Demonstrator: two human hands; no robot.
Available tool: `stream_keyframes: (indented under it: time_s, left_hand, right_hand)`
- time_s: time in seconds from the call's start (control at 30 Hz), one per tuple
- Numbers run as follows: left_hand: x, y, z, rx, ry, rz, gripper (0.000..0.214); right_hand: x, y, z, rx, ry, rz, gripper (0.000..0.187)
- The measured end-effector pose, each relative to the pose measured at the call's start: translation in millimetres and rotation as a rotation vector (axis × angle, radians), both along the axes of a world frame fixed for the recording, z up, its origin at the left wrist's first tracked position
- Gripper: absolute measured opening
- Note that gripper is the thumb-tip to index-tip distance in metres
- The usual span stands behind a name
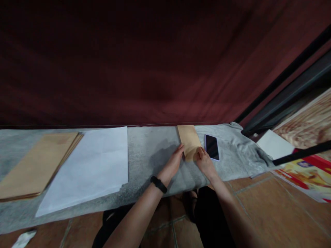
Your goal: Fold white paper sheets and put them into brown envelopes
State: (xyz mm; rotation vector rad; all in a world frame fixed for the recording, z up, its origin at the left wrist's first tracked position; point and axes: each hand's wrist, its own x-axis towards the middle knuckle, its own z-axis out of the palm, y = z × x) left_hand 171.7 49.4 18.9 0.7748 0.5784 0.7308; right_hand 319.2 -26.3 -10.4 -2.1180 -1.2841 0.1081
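Observation:
A narrow brown paper envelope (189, 137) lies on the grey cloth, its near end slightly raised between my two hands. My left hand (176, 157), a black band on its wrist, grips the envelope's left edge near the lower corner. On the opposite side, my right hand (203, 160) has its fingers curled in a pinch at the lower right edge. A phone (212, 147) with a dark screen and a pale purple rim lies just right of that hand. The undersides of the fingers are hidden.
Large white paper sheets (95, 165) and a stack of big brown paper sheets (41, 162) lie left on the grey cloth (144, 148). A dark red curtain (129, 69) hangs behind. Black bars, a white box (275, 144) and a colourful printed box (307, 172) are at the right.

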Motion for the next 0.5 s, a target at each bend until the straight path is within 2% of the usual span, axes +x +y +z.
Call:
stream_keyframes:
  time_s: [0.13,0.23,0.5]
  left_hand:
    - [5,-2,-12.2,0.051,0.006,0.044,0.046]
    - [5,-3,-15.5,0.042,0.028,0.048,0.047]
    - [-2,-5,-2.1,0.067,-0.044,-0.008,0.041]
  right_hand:
    - [1,-4,2.7,-0.029,-0.039,0.039,0.042]
    - [1,-6,4.7,-0.053,-0.067,0.046,0.041]
    - [0,-7,3.0,-0.059,-0.059,0.027,0.040]
